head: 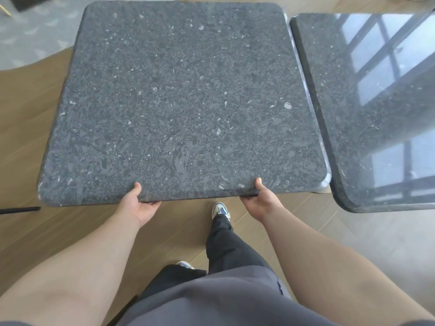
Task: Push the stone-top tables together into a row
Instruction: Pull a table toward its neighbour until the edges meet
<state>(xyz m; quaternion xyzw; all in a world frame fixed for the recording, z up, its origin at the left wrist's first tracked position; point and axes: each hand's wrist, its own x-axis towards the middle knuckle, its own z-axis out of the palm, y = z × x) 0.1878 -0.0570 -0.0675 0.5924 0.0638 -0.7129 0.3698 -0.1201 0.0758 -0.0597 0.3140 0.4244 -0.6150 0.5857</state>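
1. We grip the near edge of the left bench [183,102] with both hands, thumbs on top and fingers hidden beneath.
2. Our left hand [141,205] is clamped left of centre, our right hand [259,201] towards the near right corner.
3. The right bench [367,118] stands just beside it, a narrow gap between them.
4. Our shoe [220,209] rests on the wood floor [28,128].

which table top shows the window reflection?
The right table, cut off by the frame edge. The table held by both hands, left hand and right hand, looks matte.
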